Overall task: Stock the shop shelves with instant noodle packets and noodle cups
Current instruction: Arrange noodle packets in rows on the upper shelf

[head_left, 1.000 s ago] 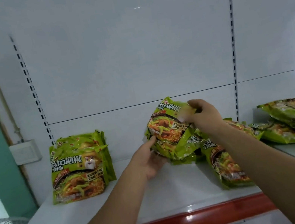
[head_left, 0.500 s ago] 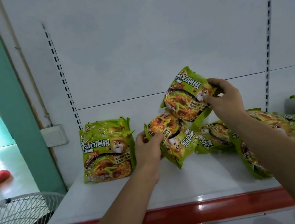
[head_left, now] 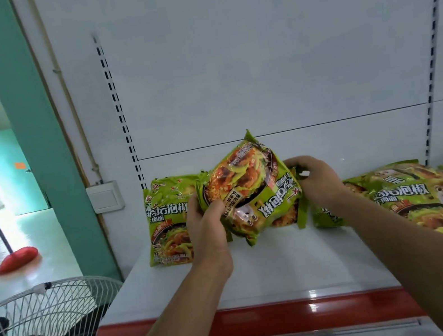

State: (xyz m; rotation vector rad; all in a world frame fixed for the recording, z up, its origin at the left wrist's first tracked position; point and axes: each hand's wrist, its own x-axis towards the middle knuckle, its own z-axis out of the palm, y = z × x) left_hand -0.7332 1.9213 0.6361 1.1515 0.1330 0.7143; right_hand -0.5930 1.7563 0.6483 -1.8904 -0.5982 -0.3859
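Stocking partly done: left hand (head_left: 209, 229) and right hand (head_left: 315, 180) grip a noodle-packet bundle (head_left: 250, 189) (print inverted) over the shelf (head_left: 263, 276). Standing row (head_left: 166, 222) placed far left; loose pile (head_left: 427, 199) right likely remains.

The left hand (head_left: 207, 231) and right hand (head_left: 318, 180) are bare (forearms likewise).
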